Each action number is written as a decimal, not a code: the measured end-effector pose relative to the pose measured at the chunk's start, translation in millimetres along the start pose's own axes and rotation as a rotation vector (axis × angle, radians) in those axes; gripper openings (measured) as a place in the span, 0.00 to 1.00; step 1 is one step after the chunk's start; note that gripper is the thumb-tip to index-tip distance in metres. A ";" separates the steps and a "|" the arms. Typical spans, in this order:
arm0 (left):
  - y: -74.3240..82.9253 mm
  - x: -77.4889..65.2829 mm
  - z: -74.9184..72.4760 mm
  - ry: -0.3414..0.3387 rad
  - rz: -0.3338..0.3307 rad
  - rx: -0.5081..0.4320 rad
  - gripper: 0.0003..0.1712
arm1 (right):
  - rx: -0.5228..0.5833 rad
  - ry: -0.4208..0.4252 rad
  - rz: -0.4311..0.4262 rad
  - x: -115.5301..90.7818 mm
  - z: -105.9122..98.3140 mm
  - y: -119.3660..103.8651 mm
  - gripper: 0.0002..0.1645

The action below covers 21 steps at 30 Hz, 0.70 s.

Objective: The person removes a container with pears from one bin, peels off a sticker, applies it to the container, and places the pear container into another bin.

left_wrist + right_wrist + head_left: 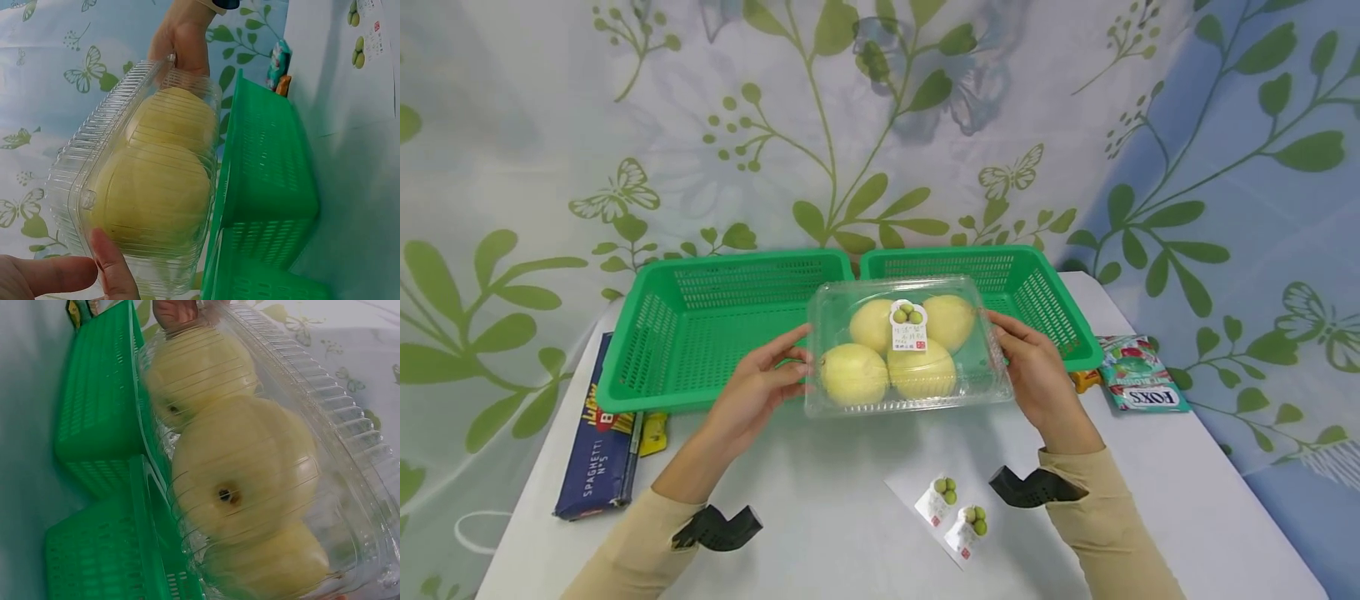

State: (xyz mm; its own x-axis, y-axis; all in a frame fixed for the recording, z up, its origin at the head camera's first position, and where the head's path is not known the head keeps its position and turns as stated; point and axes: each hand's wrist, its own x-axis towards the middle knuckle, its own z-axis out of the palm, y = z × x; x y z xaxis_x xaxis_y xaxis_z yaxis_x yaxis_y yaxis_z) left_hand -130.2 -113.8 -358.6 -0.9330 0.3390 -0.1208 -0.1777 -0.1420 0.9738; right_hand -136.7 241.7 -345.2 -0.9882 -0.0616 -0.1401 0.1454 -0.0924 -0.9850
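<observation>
A clear plastic clamshell box (985, 385) is held up over the front edges of two green baskets, its lid closed and its top tilted toward the head camera. Inside lie several pale yellow pears (853, 375). A white label (910, 333) with a picture of green fruit is on the lid. My left hand (748, 396) grips the box's left end, thumb and fingers at the rim. At the opposite end my right hand (1037, 362) holds the side wall, with its fingers partly hidden behind the box. In the left wrist view, pears (153, 194) show through the ribbed wall.
The left green basket (700, 333) and right green basket (1063, 321) stand side by side behind the box. A sheet with two fruit stickers (951, 517) lies in front. At left are a spaghetti box (595, 458) and yellow packet (653, 433); at right, a Fox's bag (1142, 375).
</observation>
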 end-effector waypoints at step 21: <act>12.9 53.2 22.2 -0.040 -0.051 0.021 0.38 | 0.082 0.049 0.022 34.5 -32.2 -9.4 0.28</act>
State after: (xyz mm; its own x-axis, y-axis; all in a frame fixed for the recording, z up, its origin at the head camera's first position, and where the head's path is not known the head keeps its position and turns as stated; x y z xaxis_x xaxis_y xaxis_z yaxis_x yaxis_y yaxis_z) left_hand -175.1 -76.9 -348.2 -0.9097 0.3820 -0.1628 -0.2174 -0.1040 0.9705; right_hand -173.6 272.4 -344.0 -0.9855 -0.0159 -0.1687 0.1689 -0.1732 -0.9703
